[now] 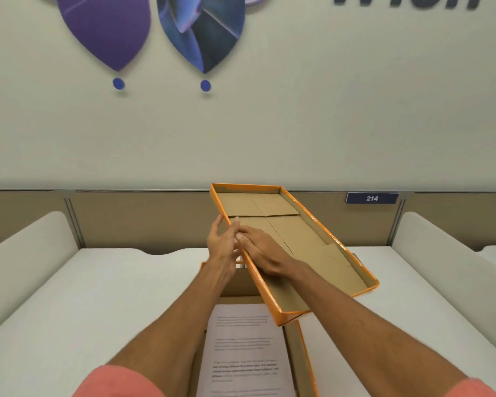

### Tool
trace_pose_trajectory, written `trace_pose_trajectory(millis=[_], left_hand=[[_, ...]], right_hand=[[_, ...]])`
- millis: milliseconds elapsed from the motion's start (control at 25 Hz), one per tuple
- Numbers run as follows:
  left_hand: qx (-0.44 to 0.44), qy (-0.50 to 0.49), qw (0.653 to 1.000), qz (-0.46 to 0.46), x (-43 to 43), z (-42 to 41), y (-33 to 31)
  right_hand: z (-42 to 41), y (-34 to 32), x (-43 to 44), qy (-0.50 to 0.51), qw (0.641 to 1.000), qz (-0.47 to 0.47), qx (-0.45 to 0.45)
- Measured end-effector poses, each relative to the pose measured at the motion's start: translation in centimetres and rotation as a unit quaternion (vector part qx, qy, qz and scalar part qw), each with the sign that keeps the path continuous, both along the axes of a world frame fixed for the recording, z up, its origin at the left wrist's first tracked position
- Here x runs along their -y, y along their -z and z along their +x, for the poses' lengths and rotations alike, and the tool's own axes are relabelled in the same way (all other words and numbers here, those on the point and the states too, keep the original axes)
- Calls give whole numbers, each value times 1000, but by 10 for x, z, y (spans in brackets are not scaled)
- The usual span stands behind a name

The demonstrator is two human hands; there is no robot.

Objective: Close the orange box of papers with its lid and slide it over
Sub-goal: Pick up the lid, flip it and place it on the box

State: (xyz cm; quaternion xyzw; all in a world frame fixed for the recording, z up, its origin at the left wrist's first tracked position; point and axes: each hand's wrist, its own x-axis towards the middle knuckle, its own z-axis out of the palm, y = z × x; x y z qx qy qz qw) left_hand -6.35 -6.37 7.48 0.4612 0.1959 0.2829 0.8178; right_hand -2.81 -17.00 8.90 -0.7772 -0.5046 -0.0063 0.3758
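The orange lid (321, 247) is held up in the air, tilted, with its brown cardboard inside facing me. My right hand (265, 255) lies inside it and grips its left rim. At the same rim's outer side, my left hand (221, 247) has its fingers spread and touches the edge. Below, the open orange box (301, 359) lies on the white table and holds printed papers (244, 351). The lid's near corner hangs over the box's far right part.
The white table (98, 296) has raised white dividers at left (26, 253) and right (447, 253). A tan partition (143, 219) runs along the back, with a blue "214" sign (372, 198). Above it is a beige wall.
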Motion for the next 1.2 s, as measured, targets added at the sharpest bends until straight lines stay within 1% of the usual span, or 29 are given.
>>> trace_pose_trajectory(millis=[160,240,320,360,440,520,560,680,760,840,920,1000,1040,1080,1120,1200], left_hand=[[39,20,998,-34,-3,-10,-13],[44,22,998,-47,1,-11,-22],[70,33,996,-51,2,-9,-34],[80,40,995,-36,1,-9,-39],[61,58,996,39,-3,-11,-47],[-21,59,989,135,-14,-16,-44],[-62,49,983,165,-19,-19,-39],[-133,41,970,201,-35,-24,-21],[-171,60,964,195,-43,-28,-8],[-164,108,971,136,-46,-32,2],[-154,143,974,80,-47,-37,8],[-164,112,976,87,-50,-43,12],[-170,88,976,100,-53,-47,15],[-178,70,975,114,-56,-50,17],[-189,56,972,129,-59,-54,20],[-222,37,959,170,-63,-61,26]], right_hand=[[-15,-33,-3,-12,1000,20,1],[-16,-54,-6,2,999,40,11],[-14,-72,-9,34,997,64,16],[-13,-80,-10,50,996,72,15],[-9,-91,-8,63,994,90,-5],[-6,-100,-6,50,987,135,-67],[-4,-105,-5,46,979,169,-108],[4,-123,2,24,936,264,-230],[9,-130,7,19,902,307,-303],[18,-125,14,24,867,331,-371],[29,-111,22,-3,841,317,-437],[41,-92,31,-42,818,313,-480],[47,-82,35,-43,810,317,-492],[53,-70,40,-21,808,317,-496],[58,-58,45,14,813,312,-491],[65,-33,50,79,842,272,-459]])
